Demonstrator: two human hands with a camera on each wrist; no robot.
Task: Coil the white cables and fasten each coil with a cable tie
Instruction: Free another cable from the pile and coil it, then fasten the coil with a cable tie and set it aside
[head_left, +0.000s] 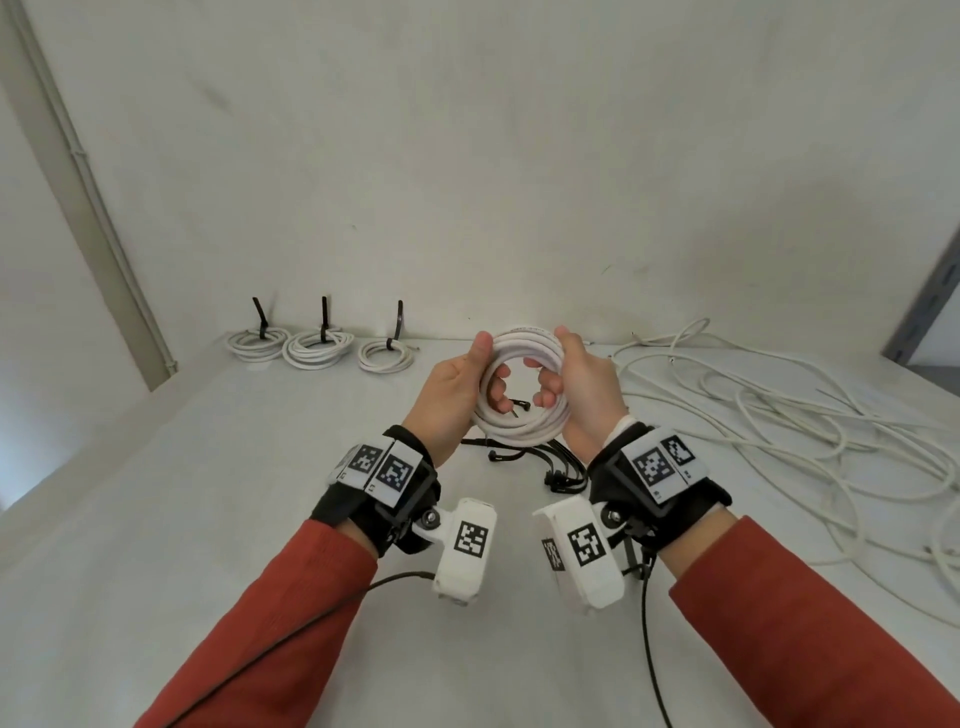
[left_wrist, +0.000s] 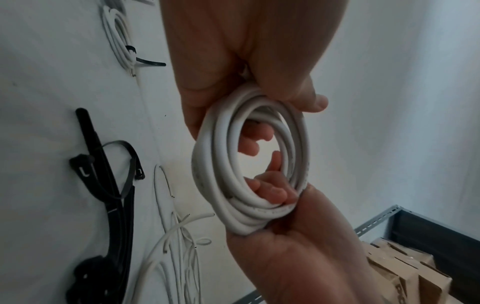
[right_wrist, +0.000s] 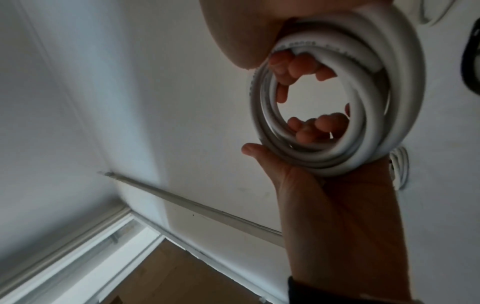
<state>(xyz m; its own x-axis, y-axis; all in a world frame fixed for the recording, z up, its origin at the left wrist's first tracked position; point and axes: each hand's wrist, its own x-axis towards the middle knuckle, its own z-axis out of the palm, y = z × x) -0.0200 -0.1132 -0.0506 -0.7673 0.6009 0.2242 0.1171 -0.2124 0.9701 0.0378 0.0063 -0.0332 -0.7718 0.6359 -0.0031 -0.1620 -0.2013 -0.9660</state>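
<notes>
I hold a coil of white cable (head_left: 519, 423) upright above the table, between both hands. My left hand (head_left: 480, 364) grips its left side, thumb on the outside and fingers curled through the hole. My right hand (head_left: 571, 369) grips the right side the same way. The left wrist view shows the coil (left_wrist: 221, 164) with the left hand (left_wrist: 246, 61) above and the right hand (left_wrist: 298, 257) below. In the right wrist view the coil (right_wrist: 405, 92) shows fingertips of both hands inside the ring. No tie is visible on this coil. Black cable ties (head_left: 524, 457) lie on the table under my hands.
Three tied coils (head_left: 317, 348) stand in a row at the back left, each with a black tie sticking up. Loose white cables (head_left: 779, 415) sprawl over the right of the table. A grey metal shelf with cardboard boxes (left_wrist: 402, 267) stands to the right.
</notes>
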